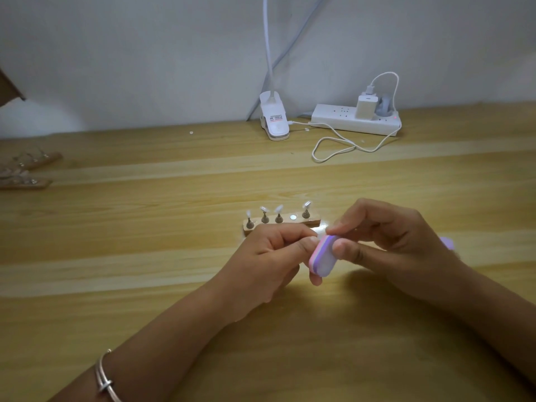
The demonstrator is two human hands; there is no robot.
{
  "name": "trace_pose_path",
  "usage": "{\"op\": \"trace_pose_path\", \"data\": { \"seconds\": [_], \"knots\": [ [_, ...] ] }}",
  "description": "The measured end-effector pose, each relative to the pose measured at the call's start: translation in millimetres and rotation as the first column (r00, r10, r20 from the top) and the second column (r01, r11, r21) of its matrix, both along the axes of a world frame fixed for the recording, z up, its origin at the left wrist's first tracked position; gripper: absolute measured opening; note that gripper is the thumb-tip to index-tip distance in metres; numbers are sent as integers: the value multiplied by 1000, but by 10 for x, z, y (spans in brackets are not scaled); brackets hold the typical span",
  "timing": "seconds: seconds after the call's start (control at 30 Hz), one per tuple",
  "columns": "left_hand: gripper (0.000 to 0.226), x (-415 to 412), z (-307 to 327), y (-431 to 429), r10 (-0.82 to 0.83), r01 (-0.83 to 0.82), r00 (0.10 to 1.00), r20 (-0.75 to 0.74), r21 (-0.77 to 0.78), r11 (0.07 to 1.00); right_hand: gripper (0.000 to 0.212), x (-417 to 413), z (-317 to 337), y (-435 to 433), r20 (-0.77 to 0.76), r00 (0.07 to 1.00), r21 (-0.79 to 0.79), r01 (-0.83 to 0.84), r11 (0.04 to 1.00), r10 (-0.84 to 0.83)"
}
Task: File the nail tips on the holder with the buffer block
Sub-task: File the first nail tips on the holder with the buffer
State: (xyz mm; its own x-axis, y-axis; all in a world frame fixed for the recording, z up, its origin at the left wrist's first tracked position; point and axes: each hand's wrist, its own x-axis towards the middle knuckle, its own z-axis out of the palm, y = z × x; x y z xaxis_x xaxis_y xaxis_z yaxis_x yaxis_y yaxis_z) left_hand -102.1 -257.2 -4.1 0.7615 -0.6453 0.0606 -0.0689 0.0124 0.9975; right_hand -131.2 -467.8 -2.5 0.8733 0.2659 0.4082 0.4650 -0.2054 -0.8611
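Note:
A small wooden holder (311, 222) lies on the table just beyond my hands. Several metal stands with clear nail tips (264, 213) stand upright on it, and one spot shows only a bare silver disc (293, 217). My right hand (385, 245) grips a pink, purple and white buffer block (323, 256) between thumb and fingers. My left hand (278, 256) has its thumb and forefinger pinched together right against the block's upper end. What it pinches is hidden by the fingers.
A white clip lamp base (275, 118) and a white power strip (355, 120) with a charger and looped cable (333, 147) sit at the back by the wall. More wooden holders (29, 169) lie at the far left edge. A purple object (446, 243) peeks out behind my right hand.

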Motion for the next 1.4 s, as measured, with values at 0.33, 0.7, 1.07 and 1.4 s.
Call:
{"op": "trace_pose_path", "data": {
  "seconds": [0.33, 0.7, 1.07, 1.4],
  "knots": [
    [22, -8, 0, -3, 23, -24, 999, 24, 28, 999, 24, -10, -18, 16, 29, 999, -50, 15, 999, -14],
    [27, -2, 18, 2, 7, -10, 999, 44, 64, 998, 21, 15, 24, -52, -18, 1000, 61, 23, 998, -22],
    [25, -13, 27, 4, -51, 51, 999, 16, 18, 999, 17, 13, 86, -81, 39, 995, 31, 85, 996, -87],
    [25, -21, 32, -7, -53, 53, 998, 29, -1, 999, 15, -5, 73, -29, 51, 997, -2, 65, 998, -65]
  ]
}}
